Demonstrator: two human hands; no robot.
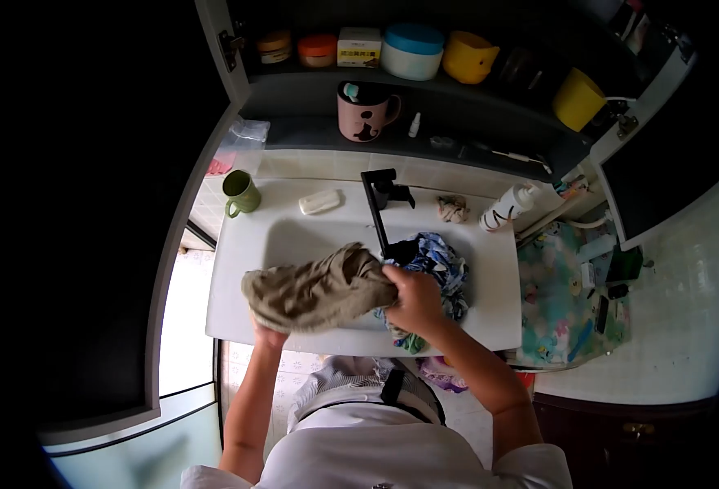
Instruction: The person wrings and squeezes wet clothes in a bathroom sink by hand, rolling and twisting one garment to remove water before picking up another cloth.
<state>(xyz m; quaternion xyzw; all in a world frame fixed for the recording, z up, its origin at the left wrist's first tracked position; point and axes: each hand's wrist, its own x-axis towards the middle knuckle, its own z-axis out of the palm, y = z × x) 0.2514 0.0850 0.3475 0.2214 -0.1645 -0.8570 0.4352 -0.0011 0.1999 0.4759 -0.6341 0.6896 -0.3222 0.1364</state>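
Your right hand (pixel 413 301) pinches one end of the brown cloth (pixel 314 292), which spans between your hands over the sink (pixel 496 314); your left hand (pixel 268 332) supports the other end, its finger closure hidden. The cloth looks soft, limp and sturdy, likely heavier if wet; gather it at both ends. Just beyond your right fingers, the black faucet (pixel 375 212) and blue patterned cloth (pixel 441 259) crowd the space

This looks like a washroom in a home: a white sink (pixel 494 285) with a black tap (pixel 378 204) and what seems a bar of soap (pixel 320 201) stands by a tiled wall (pixel 302 165). Above, an open cabinet (pixel 302 134) holds a blue-lidded tub (pixel 412 57) and a pink mug (pixel 353 116) like everyday toiletries.
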